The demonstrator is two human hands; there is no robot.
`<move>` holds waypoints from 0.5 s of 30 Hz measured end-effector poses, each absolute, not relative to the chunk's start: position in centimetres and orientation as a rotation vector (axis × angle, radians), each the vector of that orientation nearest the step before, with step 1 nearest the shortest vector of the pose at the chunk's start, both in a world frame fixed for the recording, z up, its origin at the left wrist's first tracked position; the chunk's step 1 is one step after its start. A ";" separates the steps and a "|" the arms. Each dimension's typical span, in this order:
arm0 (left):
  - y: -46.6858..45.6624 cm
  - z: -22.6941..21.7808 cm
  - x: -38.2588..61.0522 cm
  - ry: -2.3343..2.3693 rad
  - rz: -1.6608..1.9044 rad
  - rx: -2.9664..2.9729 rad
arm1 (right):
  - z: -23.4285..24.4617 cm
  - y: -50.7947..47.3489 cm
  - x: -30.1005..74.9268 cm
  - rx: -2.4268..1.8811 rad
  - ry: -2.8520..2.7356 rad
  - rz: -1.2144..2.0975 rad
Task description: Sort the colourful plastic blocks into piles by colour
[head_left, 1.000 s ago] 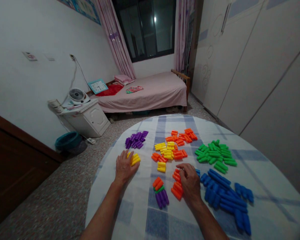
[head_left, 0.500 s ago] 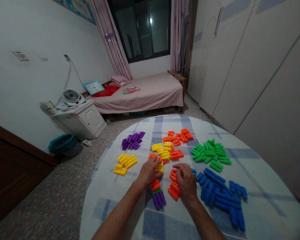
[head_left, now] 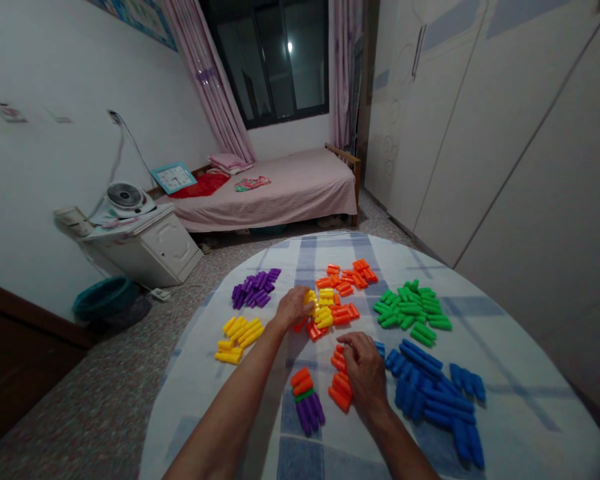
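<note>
1. the left hand (head_left: 294, 308) has moved up and away from the lower pegs, and now reaches over the middle of the surface (head_left: 530, 400), a round table under a blue-checked cloth.
2. its fingers (head_left: 306, 300) are slightly spread, with the tips at the edge of a mixed cluster of yellow plastic pegs (head_left: 323, 310) and orange ones. whether they pinch a peg cannot be told.
3. the right hand (head_left: 365, 373) has stayed low, its fingers (head_left: 347, 340) curled and close together over a short row of orange pegs (head_left: 341, 383), touching its upper end. any grip is hidden.
4. a separate group of yellow pegs (head_left: 237, 339) lies left of the left forearm, just below a purple group (head_left: 253, 290).
5. a small stack of orange, green and purple pegs (head_left: 305, 400) sits between the forearms. a green group (head_left: 410, 310) and a blue group (head_left: 430, 393) lie to the right, well clear of the left hand; the blue one lies just beside the right hand.
</note>
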State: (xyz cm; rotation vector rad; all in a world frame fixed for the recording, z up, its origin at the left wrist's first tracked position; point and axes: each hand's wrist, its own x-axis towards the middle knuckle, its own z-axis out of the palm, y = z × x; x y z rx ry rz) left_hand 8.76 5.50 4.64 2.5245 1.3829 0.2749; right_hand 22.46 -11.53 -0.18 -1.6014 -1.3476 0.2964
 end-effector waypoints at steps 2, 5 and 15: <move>5.8 4.3 9.0 1.263 0.235 2.543 | -0.2 -11.5 22.4 -1.600 -1.348 0.291; 6.0 4.1 9.0 1.088 0.153 2.556 | -0.2 -11.5 22.4 -1.595 -1.348 0.288; 5.3 3.5 9.5 1.208 0.153 2.730 | -0.5 -11.4 22.4 -1.592 -1.346 0.290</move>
